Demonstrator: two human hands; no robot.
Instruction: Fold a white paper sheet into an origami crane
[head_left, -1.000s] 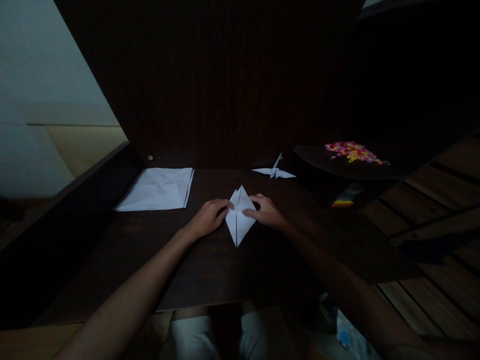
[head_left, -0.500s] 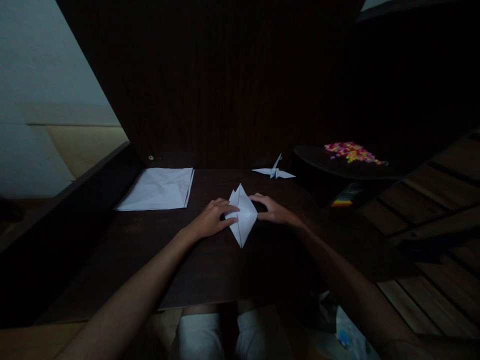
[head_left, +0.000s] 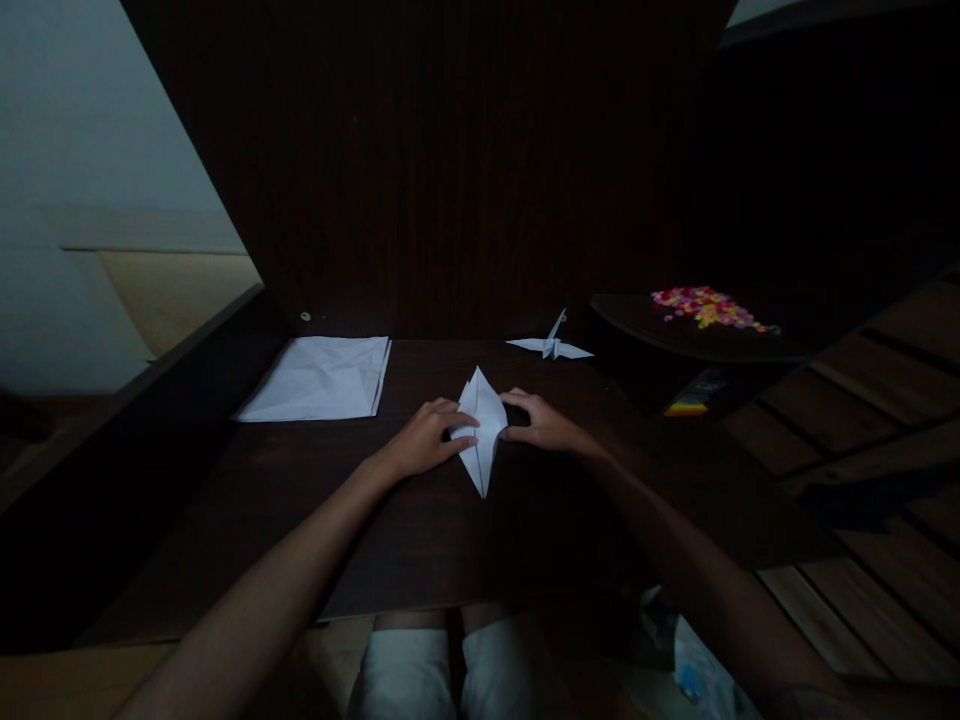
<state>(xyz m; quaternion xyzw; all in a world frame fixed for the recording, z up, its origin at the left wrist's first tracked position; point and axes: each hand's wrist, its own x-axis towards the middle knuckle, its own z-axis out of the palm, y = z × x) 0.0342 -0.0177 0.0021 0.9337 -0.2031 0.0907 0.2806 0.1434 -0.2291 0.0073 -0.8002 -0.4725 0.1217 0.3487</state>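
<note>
A white folded paper (head_left: 487, 405), diamond-shaped with a split at its upper tip and a crease down its middle, lies on the dark table in front of me. My left hand (head_left: 429, 438) holds its left side, thumb and index finger resting on top of it. At the right corner, my right hand (head_left: 541, 422) has thumb and fingertips curled on the paper, and that edge bends inward. Farther back stands a finished paper crane (head_left: 551, 347) with its wings spread.
Several white paper sheets (head_left: 319, 378) lie stacked at the back left. On a low dark shelf (head_left: 622, 315) at right is a heap of small pink, red and yellow pieces (head_left: 709, 306). A raised side board (head_left: 150, 410) borders the table's left; a tall dark panel (head_left: 450, 170) stands behind.
The paper's right corner has moved inward to the left under my right fingertips, so the diamond looks narrower. My left hand stays in place on the paper.
</note>
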